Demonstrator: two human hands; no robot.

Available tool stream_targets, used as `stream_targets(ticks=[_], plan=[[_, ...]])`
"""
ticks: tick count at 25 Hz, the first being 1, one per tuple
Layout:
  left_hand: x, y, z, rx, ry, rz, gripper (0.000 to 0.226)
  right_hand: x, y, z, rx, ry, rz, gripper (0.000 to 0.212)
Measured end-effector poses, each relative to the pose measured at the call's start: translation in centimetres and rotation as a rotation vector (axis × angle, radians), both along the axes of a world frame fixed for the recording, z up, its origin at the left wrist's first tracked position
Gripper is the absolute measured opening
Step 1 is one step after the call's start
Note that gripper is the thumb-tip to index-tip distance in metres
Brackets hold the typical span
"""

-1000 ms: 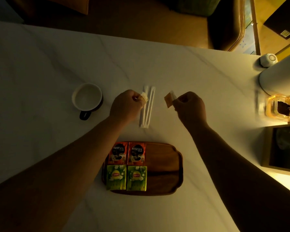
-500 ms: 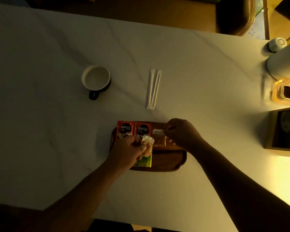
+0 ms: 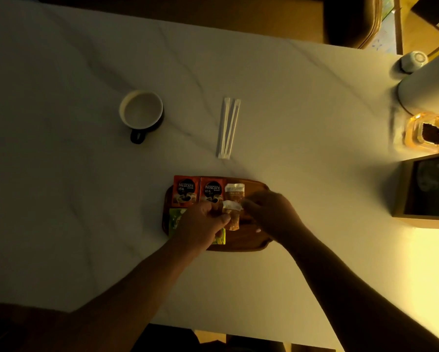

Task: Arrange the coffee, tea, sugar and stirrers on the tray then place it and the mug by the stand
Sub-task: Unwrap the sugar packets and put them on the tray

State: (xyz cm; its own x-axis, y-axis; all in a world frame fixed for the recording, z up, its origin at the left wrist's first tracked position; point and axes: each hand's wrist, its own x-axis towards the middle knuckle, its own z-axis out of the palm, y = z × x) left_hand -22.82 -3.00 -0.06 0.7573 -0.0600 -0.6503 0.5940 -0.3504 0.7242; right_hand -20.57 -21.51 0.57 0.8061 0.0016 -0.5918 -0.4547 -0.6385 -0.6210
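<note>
A: We start at the grip. The left hand (image 3: 200, 224) pinches a brown sugar sachet (image 3: 232, 217) by its top edge, over the middle of the tray (image 3: 257, 241).

B: And the right hand (image 3: 271, 215)? It is blurred; its fingertips meet that same sachet's top corner, but we cannot tell whether that grip is clenched on it or loose.

A: Agreed. Now the count. We see two sugar sachets: the held one, and a second sugar sachet (image 3: 234, 193) lying flat at the tray's far edge.

B: Left of that lie two red coffee packets (image 3: 196, 191), side by side. Nearer us, the green tea packets (image 3: 176, 221) are largely hidden under the left hand, so we cannot count them.

A: Farther out on the desk (image 3: 61, 186), two wrapped stirrers (image 3: 228, 128) lie together beyond the tray. One mug (image 3: 141, 113) stands to their left, well apart.
</note>
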Motion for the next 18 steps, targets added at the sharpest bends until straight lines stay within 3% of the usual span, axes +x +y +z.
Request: stream_targets(ticks=[2,4,9,18], plan=[[-0.3,-0.4,-0.2,-0.011,0.005,-0.015,0.005,-1.9,-0.3,0.4,0.178,0.199,-0.122,0.013],[-0.9,-0.7,-0.5,0.016,0.029,-0.039,0.003,-3.1,-0.6,0.2,0.242,0.263,-0.241,0.006],[-1.9,-1.0,-0.7,0.346,-0.100,-0.252,0.024,-4.0,0.0,-0.5,0.132,0.198,-0.201,0.009],[-1.9,-1.6,-0.9,0.695,-0.264,-0.530,0.038,-3.8,0.9,-1.8,-0.087,0.064,-0.079,0.018]])
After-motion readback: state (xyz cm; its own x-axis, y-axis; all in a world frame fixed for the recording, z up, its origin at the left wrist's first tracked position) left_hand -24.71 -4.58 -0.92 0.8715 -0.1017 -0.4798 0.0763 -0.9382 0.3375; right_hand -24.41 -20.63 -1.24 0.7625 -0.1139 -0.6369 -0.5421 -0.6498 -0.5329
